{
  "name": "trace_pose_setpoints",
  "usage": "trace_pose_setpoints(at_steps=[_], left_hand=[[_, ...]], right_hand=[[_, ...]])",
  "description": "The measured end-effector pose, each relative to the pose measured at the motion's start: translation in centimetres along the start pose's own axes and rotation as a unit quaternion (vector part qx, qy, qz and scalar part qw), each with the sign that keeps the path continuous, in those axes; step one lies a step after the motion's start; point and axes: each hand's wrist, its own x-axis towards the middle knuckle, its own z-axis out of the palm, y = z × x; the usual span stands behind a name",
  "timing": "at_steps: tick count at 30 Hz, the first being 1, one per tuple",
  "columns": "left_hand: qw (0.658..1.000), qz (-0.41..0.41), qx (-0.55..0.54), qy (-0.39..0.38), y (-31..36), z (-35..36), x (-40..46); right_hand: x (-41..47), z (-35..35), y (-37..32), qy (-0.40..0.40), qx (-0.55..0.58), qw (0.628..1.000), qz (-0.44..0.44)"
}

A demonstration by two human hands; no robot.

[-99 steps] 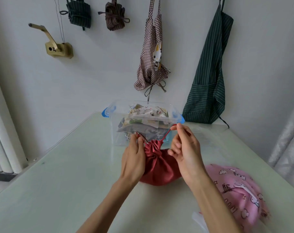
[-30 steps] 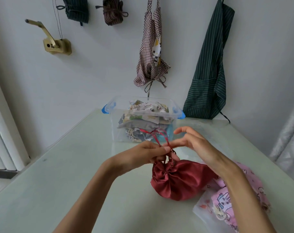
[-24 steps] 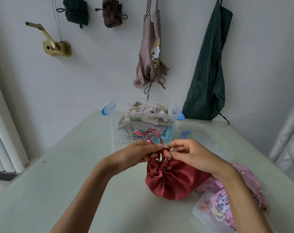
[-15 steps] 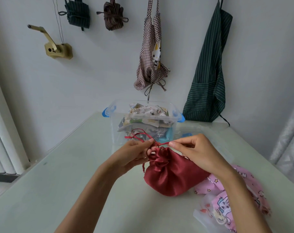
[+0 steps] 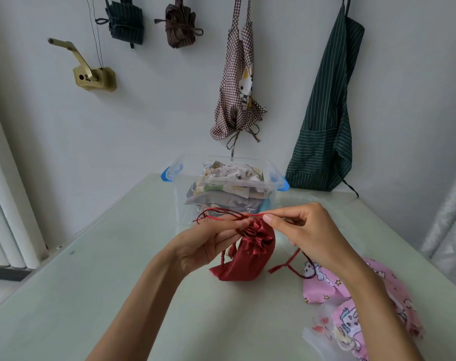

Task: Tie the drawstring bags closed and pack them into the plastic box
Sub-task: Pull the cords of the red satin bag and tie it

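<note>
Drawstring bag [image 5: 250, 256], dark red satin, mouth gathered into a ruffle, resting on the pale green table [image 5: 91, 282] just below and between the fingertips of both hands; red cord [image 5: 221, 213] looping out above the left fingers and running level across to the right fingers; one tasselled cord end hanging by the left palm, another trailing on the table below the right wrist; left hand [image 5: 206, 243], fingers curled, thumb and fingertips pinching the cord at the bag's mouth; right hand [image 5: 307, 230], thumb and forefinger pinching the cord, remaining fingers loosely curled behind; plastic box [image 5: 272, 175], clear with blue handles, standing beyond the fingertips, holding folded patterned and grey fabric bags; pink printed bags [image 5: 326, 285], lying beneath the right forearm, partly blurred; checked apron [image 5: 237, 100] and green striped apron [image 5: 326, 113] hanging on the wall beyond the box; two small tied bundles hanging higher up; brass-coloured crank fitting [image 5: 91, 76] fixed to the wall, far left of the fingers.
</note>
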Motion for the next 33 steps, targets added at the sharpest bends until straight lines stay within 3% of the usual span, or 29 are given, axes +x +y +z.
trace_pose_setpoints(at_steps=[5,9,12,14,19,21,27,33], left_hand=[[0.997,0.054,0.019,0.048,-0.3,0.4,0.2],[0.996,0.057,0.062,0.034,0.0,0.0,-0.2],[0.987,0.057,0.147,0.009,0.2,-0.1,-0.6],[0.977,0.067,0.202,-0.015,0.2,-0.1,-0.8],[0.952,0.093,0.288,-0.055,0.2,-0.3,-0.9],[0.939,0.121,0.313,-0.080,0.4,-0.5,-1.0],[0.921,0.200,0.330,-0.056,0.5,-0.9,-0.9],[0.886,0.333,0.321,0.042,-0.1,-1.4,0.2]], right_hand=[[-0.2,0.1,-0.5,-0.031,-0.013,0.999,0.000],[-0.5,-0.5,-1.0,-0.071,-0.082,0.994,0.015],[-0.2,-0.7,-1.0,-0.018,-0.112,0.993,0.021],[0.1,-0.2,-0.9,-0.013,-0.058,0.998,0.019],[-0.2,1.1,0.0,-0.174,0.033,0.982,0.065],[-0.4,1.1,0.2,-0.195,0.034,0.977,0.082],[-0.1,2.0,0.2,-0.124,0.065,0.987,0.079],[-0.1,2.7,0.3,-0.033,0.016,0.999,0.007]])
